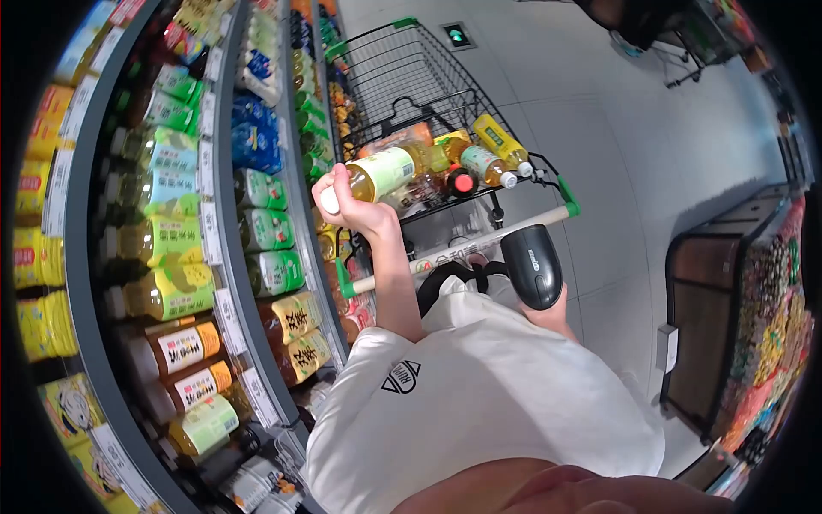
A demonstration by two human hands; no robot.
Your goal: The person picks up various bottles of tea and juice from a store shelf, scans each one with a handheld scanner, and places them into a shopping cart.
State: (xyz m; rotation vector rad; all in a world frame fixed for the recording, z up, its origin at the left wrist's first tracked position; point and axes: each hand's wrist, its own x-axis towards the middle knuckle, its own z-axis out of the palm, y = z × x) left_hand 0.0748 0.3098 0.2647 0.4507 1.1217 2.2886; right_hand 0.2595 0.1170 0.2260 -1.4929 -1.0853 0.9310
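My left hand [360,212] is wrapped round the white-capped end of a drink bottle [383,174] with amber liquid and a pale green label. The bottle is tilted on its side above the near left part of a shopping cart [336,50]. My right hand [552,317] grips a black handheld barcode scanner [533,267] near the cart's handle [497,237]; its handle and most of my fingers are hidden beneath it. Inside the cart lie a yellow-labelled bottle [499,140], a white-capped bottle [485,163] and a bottle with a red cap [463,182].
Shelves [90,257] of bottled drinks with price tags run along the left. To the right stands a dark display bin [706,317] beside colourful packaged goods [775,325]. Grey tiled floor [599,154] shows right of the cart, with a wheeled stand [685,64] farther off.
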